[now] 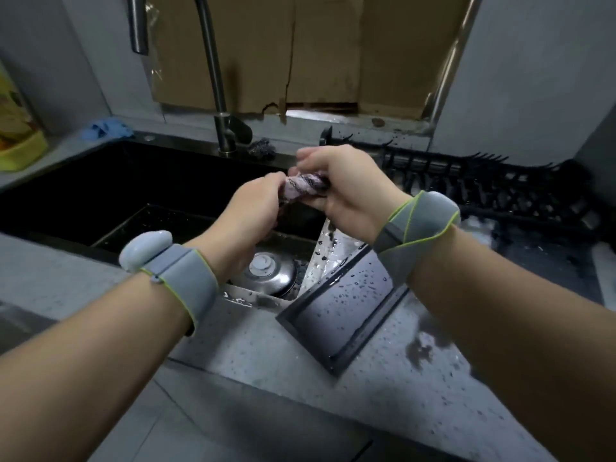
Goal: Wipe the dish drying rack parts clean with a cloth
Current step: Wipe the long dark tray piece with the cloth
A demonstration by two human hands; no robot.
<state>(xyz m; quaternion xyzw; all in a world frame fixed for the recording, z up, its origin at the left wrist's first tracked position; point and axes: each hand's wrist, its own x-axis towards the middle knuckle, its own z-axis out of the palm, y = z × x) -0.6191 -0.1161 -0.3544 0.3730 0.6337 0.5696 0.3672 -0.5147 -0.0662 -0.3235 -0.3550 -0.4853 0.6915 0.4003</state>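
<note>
Over a dark sink (100,181), a twisted cloth (305,188) is clamped between left hand (253,211) and right hand (346,185). The wet drip tray (346,305) lies below, nearer the right hand, its long axis slanting sinkward.

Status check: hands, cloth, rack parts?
Left hand and right hand both grip twisted cloth over sink. Wet tray tilted on sink edge; black rack right, untouched. Nothing blocking.

Both forearms reach forward, wrists banded; left hand (253,208) and right hand (346,181) meet, fingers curled tight
</note>
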